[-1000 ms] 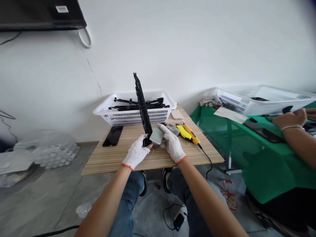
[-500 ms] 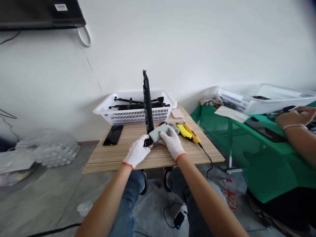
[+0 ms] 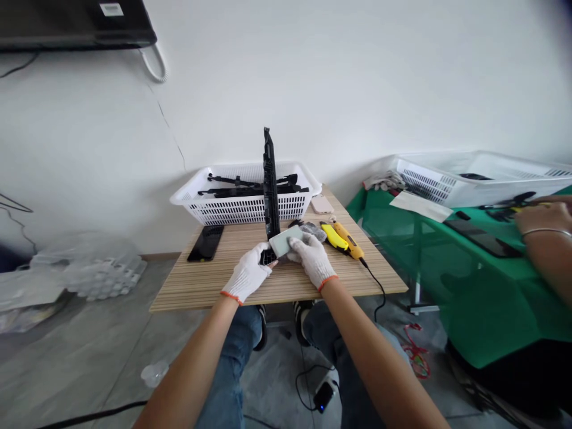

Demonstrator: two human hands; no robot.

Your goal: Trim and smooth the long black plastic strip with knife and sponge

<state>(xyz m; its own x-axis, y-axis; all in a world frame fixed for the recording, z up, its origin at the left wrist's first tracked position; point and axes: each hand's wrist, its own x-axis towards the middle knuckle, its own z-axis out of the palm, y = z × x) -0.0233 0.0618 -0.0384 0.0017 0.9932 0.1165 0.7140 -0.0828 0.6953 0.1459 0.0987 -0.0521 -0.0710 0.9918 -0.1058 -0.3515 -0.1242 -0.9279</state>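
Note:
My left hand (image 3: 246,276), in a white glove, grips the bottom end of a long black plastic part (image 3: 269,189) that stands almost upright on the wooden table (image 3: 201,286). My right hand (image 3: 311,258), also gloved, holds a pale grey-green pad (image 3: 282,241) pressed against the lower part of the black part. Both hands are closed on what they hold.
A white basket (image 3: 243,208) with more black parts stands behind. A black phone (image 3: 205,242) lies to the left; a yellow cutter (image 3: 334,236), an orange corded tool (image 3: 349,241) and a pink phone (image 3: 322,205) to the right. Another person's arm (image 3: 545,238) reaches over a green table (image 3: 447,262).
The black part has swung from a leftward lean to nearly upright. My right hand and the pad have shifted slightly left against it. The other person's hand moved right.

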